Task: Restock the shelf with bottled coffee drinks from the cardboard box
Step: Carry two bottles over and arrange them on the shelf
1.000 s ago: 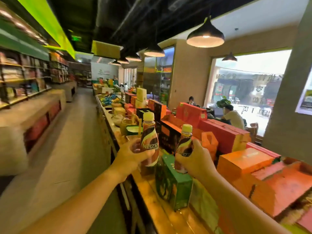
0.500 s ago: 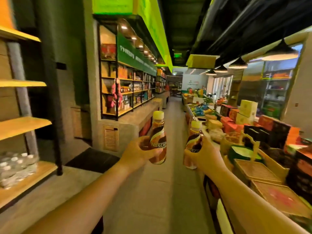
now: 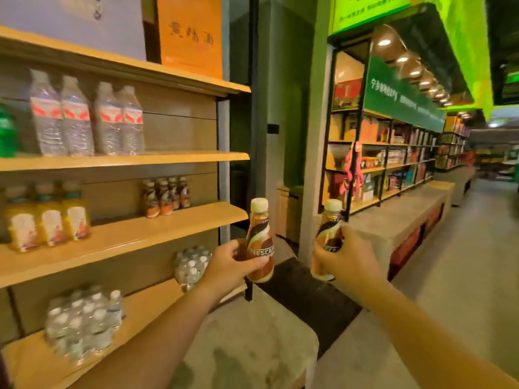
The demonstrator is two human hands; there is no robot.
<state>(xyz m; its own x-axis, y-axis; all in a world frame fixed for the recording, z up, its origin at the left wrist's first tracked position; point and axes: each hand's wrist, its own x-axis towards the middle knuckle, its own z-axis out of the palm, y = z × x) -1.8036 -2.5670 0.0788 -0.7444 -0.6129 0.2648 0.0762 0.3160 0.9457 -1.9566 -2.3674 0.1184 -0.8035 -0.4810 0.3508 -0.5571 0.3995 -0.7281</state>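
My left hand (image 3: 228, 262) grips a brown and cream coffee bottle (image 3: 260, 242) upright, just right of the wooden shelf unit. My right hand (image 3: 346, 258) grips a second coffee bottle (image 3: 328, 235), also upright, about a hand's width further right. Several matching coffee bottles (image 3: 165, 196) stand in a row at the back of the middle shelf board (image 3: 146, 234), up and left of my left hand. The cardboard box is out of view.
Water bottles (image 3: 87, 119) line the shelf above and yellow juice bottles (image 3: 47, 217) stand left of the coffee row. Shrink-wrapped water packs (image 3: 84, 321) lie on the bottom board. A dark post (image 3: 254, 113) and a grey pillar (image 3: 311, 164) flank the shelf's right end; an aisle runs right.
The view has swung left from the aisle and display tables onto the wooden drinks shelf. Both hands have kept the same grip on their bottles and now sit near the shelf's right end.
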